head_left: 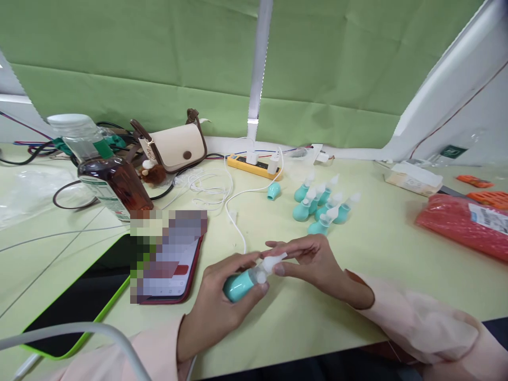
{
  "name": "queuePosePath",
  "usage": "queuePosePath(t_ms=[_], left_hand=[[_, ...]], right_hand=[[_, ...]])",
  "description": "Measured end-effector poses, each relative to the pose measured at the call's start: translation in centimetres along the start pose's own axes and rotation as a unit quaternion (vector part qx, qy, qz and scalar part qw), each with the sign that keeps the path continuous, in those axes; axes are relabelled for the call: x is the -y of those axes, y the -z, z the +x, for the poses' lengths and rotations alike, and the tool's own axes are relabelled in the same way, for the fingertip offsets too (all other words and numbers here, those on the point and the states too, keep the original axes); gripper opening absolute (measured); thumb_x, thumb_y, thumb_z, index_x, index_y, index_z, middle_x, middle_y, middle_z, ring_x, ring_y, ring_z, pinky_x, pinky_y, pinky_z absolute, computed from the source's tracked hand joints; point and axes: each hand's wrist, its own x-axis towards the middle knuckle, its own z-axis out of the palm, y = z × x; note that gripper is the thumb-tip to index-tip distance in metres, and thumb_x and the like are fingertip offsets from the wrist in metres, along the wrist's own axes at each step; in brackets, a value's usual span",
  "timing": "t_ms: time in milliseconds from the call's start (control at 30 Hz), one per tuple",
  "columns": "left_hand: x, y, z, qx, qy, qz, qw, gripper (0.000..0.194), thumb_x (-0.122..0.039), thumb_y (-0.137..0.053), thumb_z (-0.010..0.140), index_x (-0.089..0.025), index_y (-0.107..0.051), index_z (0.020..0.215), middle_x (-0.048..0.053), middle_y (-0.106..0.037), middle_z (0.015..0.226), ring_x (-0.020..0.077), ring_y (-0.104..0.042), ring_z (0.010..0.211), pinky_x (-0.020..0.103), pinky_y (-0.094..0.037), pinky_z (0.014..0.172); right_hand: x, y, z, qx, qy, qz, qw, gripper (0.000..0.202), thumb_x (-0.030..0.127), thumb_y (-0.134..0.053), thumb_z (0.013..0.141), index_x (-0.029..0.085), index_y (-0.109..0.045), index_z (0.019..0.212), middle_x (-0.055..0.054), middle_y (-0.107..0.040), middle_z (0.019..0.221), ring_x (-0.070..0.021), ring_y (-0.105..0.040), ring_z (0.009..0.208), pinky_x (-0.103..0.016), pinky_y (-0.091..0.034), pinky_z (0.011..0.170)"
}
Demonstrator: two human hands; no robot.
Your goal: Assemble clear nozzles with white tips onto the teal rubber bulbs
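Note:
A teal nasal aspirator bulb (238, 286) with a translucent white nozzle (273, 263) is wrapped in my left hand (218, 304), tilted with its nozzle up and to the right. The thumb and fingers of my right hand (313, 264) close on the nozzle near its tip. Just beyond my right hand, several similar aspirators (301, 211) with nozzles stand grouped on the table. Farther back and to their left lies a single teal bulb (273, 191) with no nozzle on it.
A phone (169, 280) with a partly blurred screen and a green-edged phone (79, 301) lie left. Behind them are a brown bottle (115, 185), a cream handbag (177, 147) and a yellow power strip (254, 168) with white cables. A red package (456, 222) lies right.

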Motion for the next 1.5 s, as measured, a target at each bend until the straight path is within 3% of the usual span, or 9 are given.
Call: queuePosePath(t_ms=[200, 333, 633, 800, 967, 1100, 1200, 1400, 1500], left_hand=[[0.0, 0.6, 0.3, -0.1, -0.04, -0.054, 0.993, 0.041, -0.017, -0.049, 0.077, -0.023, -0.036, 0.115, 0.008, -0.04, 0.121, 0.0234, -0.034, 0.117, 0.042, -0.028, 0.098], [0.6, 0.1, 0.8, -0.172, 0.025, -0.093, 0.98, 0.028, -0.018, -0.041, 0.082, -0.024, -0.035, 0.109, 0.007, -0.042, 0.114, 0.0206, -0.04, 0.109, 0.042, -0.034, 0.093], [1.9, -0.4, 0.9, -0.052, 0.041, 0.066, 0.996, 0.048, -0.014, -0.04, 0.08, -0.023, -0.021, 0.124, 0.01, -0.032, 0.128, 0.0219, -0.028, 0.12, 0.046, -0.024, 0.099], [1.5, -0.3, 1.0, -0.051, 0.01, 0.121, 0.991, 0.049, -0.012, -0.04, 0.08, -0.022, -0.021, 0.124, 0.011, -0.034, 0.125, 0.0232, -0.031, 0.118, 0.047, -0.027, 0.097], [1.5, -0.4, 0.8, 0.023, -0.031, 0.224, 0.974, 0.04, -0.015, -0.042, 0.081, -0.022, -0.035, 0.119, 0.011, -0.025, 0.13, 0.0278, -0.021, 0.12, 0.05, -0.028, 0.095], [1.8, -0.5, 0.7, 0.042, -0.062, 0.267, 0.961, 0.035, -0.012, -0.042, 0.08, -0.019, -0.041, 0.115, 0.013, -0.028, 0.128, 0.0312, -0.022, 0.118, 0.053, -0.033, 0.089], [1.8, -0.5, 0.8, 0.055, -0.084, 0.285, 0.953, 0.028, -0.009, -0.04, 0.081, -0.018, -0.047, 0.107, 0.013, -0.032, 0.126, 0.0318, -0.023, 0.117, 0.053, -0.035, 0.086], [1.8, -0.4, 1.0, 0.071, -0.098, 0.323, 0.939, 0.023, -0.008, -0.037, 0.082, -0.017, -0.052, 0.097, 0.013, -0.041, 0.115, 0.0286, -0.034, 0.106, 0.046, -0.042, 0.081], [2.0, -0.5, 1.1, 0.085, -0.095, 0.343, 0.931, 0.024, -0.008, -0.036, 0.082, -0.016, -0.054, 0.095, 0.012, -0.049, 0.104, 0.027, -0.041, 0.097, 0.043, -0.045, 0.075]], right_hand=[[3.2, 2.0, 1.9, -0.132, 0.089, -0.123, 0.98, 0.012, 0.022, -0.07, 0.059, 0.022, -0.068, 0.072, -0.002, -0.069, 0.078, -0.0211, -0.064, 0.074, -0.033, -0.052, 0.068], [3.1, 3.7, 4.0, -0.197, 0.174, -0.349, 0.9, 0.007, 0.024, -0.061, 0.067, 0.022, -0.067, 0.07, -0.001, -0.068, 0.071, -0.0193, -0.063, 0.068, -0.03, -0.049, 0.063], [1.2, 5.0, 6.2, -0.179, 0.112, -0.623, 0.753, 0.034, 0.025, -0.05, 0.073, 0.017, -0.054, 0.106, -0.003, -0.066, 0.071, -0.0177, -0.061, 0.061, -0.027, -0.041, 0.057], [1.6, 5.2, 6.1, -0.182, 0.067, -0.695, 0.693, 0.03, 0.033, -0.048, 0.074, 0.022, -0.057, 0.1, -0.003, -0.065, 0.069, -0.0204, -0.059, 0.063, -0.025, -0.032, 0.049], [2.0, 5.4, 6.1, -0.176, 0.073, -0.714, 0.673, 0.03, 0.036, -0.047, 0.075, 0.02, -0.058, 0.097, -0.005, -0.065, 0.073, -0.0233, -0.059, 0.065, -0.03, -0.037, 0.054], [1.5, 4.0, 5.4, -0.168, 0.233, -0.701, 0.653, 0.031, 0.029, -0.044, 0.08, 0.013, -0.052, 0.106, -0.015, -0.053, 0.114, -0.0294, -0.05, 0.098, -0.048, -0.033, 0.083], [0.4, 1.6, 5.1, -0.045, 0.351, -0.654, 0.669, 0.03, 0.017, -0.036, 0.084, 0.014, -0.046, 0.112, -0.013, -0.04, 0.127, -0.0262, -0.036, 0.116, -0.048, -0.029, 0.093], [-1.7, -2.0, 8.1, 0.09, 0.224, -0.643, 0.727, 0.041, 0.009, -0.035, 0.08, 0.003, -0.033, 0.121, -0.021, -0.033, 0.13, -0.0262, -0.025, 0.123, -0.044, -0.031, 0.094], [-2.4, -2.1, 9.9, 0.145, 0.157, -0.643, 0.736, 0.04, 0.013, -0.036, 0.081, 0.007, -0.034, 0.12, -0.017, -0.04, 0.126, -0.0235, -0.039, 0.114, -0.039, -0.037, 0.088]])
